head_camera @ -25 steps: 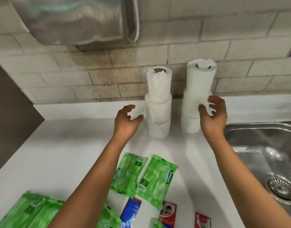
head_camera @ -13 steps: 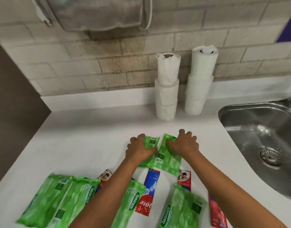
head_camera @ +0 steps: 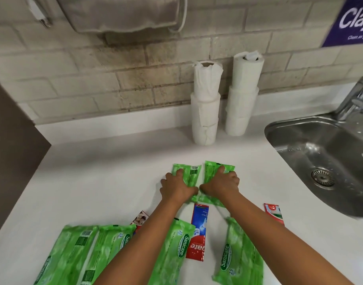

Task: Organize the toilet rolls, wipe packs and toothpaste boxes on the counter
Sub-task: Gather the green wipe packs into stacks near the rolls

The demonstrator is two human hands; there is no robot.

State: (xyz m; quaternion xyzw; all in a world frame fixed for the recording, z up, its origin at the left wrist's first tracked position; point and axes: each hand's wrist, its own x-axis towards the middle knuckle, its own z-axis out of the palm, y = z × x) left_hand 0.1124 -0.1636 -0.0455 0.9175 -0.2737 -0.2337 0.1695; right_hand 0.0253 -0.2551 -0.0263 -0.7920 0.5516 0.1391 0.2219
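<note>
Head view, looking down over a white counter (head_camera: 98, 182) beside a steel sink (head_camera: 320, 149). Both hands lie flat, palms down, fingers spread. Left hand (head_camera: 177, 187) presses on the left wipe pack (head_camera: 189, 174); right hand (head_camera: 221, 183) presses on the right wipe pack (head_camera: 212, 170). Neither hand is curled into a lifting grip, so this reads as pinning or sliding contact rather than a pick-up. The two packs sit side by side with a narrow gap between them, long edges roughly parallel, which suggests they are being squared up as a pair, probably the start of a row. Behind them, against the tiled wall, two stacks of toilet rolls stand upright: left stack (head_camera: 206, 108), right stack (head_camera: 242, 95), just beside each other and well apart from the hands. That corner keeps them clear of the sink, and this part of the job looks done. Nearer the camera, loose stock remains unsorted: two overlapping wipe packs at lower left (head_camera: 88, 256), one pack under the left forearm (head_camera: 172, 254), another at lower right (head_camera: 241, 256). A blue-and-red toothpaste box (head_camera: 198, 233) lies between them; a red toothpaste box (head_camera: 274, 212) lies near the sink edge; a third box (head_camera: 140, 218) peeks out partly hidden. Judgement: early-middle stage, wipes in hand, toothpaste untouched.
</note>
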